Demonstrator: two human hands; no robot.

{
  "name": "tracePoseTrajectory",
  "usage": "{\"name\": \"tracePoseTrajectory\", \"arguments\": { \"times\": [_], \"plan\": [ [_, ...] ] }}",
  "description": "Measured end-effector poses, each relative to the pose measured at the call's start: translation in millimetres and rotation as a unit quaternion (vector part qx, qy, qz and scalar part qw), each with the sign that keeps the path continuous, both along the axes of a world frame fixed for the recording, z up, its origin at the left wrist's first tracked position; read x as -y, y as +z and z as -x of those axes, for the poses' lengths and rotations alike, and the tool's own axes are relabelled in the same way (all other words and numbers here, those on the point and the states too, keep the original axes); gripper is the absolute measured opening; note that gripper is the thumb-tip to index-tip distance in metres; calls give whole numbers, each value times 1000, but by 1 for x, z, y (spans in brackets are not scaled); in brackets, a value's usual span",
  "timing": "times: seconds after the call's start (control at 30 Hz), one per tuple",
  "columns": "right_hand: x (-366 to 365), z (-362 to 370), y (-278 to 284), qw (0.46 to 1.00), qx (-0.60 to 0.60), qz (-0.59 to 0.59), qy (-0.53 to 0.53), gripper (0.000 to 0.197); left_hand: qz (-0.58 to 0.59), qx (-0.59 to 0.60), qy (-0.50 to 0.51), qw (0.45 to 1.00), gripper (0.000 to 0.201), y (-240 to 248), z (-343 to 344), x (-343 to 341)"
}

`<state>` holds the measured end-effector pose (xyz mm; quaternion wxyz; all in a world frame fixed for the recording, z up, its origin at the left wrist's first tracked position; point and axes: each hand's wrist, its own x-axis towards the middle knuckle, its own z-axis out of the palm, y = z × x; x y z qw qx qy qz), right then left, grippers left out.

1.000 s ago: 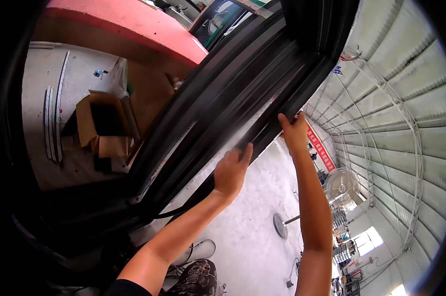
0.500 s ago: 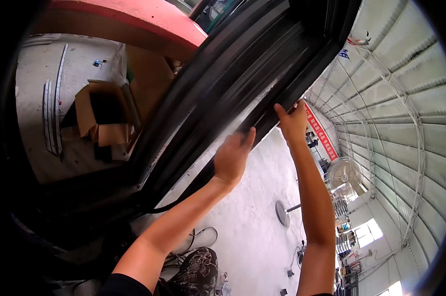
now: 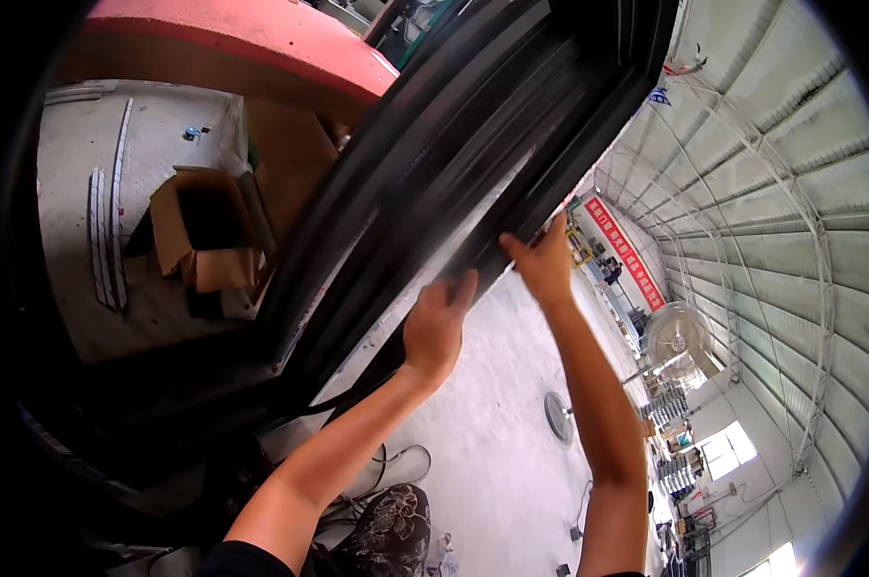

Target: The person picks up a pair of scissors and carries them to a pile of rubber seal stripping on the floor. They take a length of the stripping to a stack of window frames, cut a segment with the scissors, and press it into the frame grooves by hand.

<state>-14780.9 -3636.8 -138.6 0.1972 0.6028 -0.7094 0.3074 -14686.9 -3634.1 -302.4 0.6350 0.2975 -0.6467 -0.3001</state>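
A large black frame (image 3: 540, 207), like that of a window or door, slants across the view from lower left to upper right. My right hand (image 3: 544, 272) grips its outer bar, the thumb on the near face and the fingers round the outer edge. Lower on the same bar, my left hand (image 3: 433, 327) is closed at the edge with its thumb pointing up; its other fingers are partly hidden. A thin black strip (image 3: 343, 401), perhaps a rubber seal, runs from below my left hand toward the frame's lower corner.
Left, beyond the frame, an open cardboard box (image 3: 218, 267) and long thin strips (image 3: 108, 240) lie on the floor. A red-topped beam (image 3: 233, 43) crosses the upper left. Cables (image 3: 396, 466) lie near my leg; a large fan (image 3: 680, 337) stands at right.
Both hands have slid a little down and left along the bar, staying close together. My view has shifted slightly; the box and strips are unmoved.
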Motion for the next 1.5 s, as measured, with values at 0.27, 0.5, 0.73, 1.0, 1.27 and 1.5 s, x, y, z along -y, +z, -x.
{"name": "tracePoseTrajectory", "arguments": {
  "times": [0.27, 0.5, 0.73, 1.0, 1.27, 1.5],
  "plan": [
    [-2, -22, -5, 998, 32, -4, -52, 51, 54, 31, 43, 997, 63, -11, -7, 0],
    [-9, -16, -20, 998, 58, -18, -15, 64, 66, 50, 57, 995, 67, -12, -5, -1],
    [-16, 0, -42, 996, 47, 14, 70, 68, 29, 61, 13, 998, 71, -21, -3, -11],
    [-19, -19, -51, 998, 44, -15, -38, 62, 16, 56, 41, 997, 65, -49, -2, -19],
    [-32, -25, -74, 997, 77, 7, -4, 63, 39, 74, 53, 995, 67, -59, -1, -19],
    [-13, 15, -53, 993, 95, 34, 69, 51, 76, 97, 84, 989, 73, -61, 2, -14]
  ]
}}
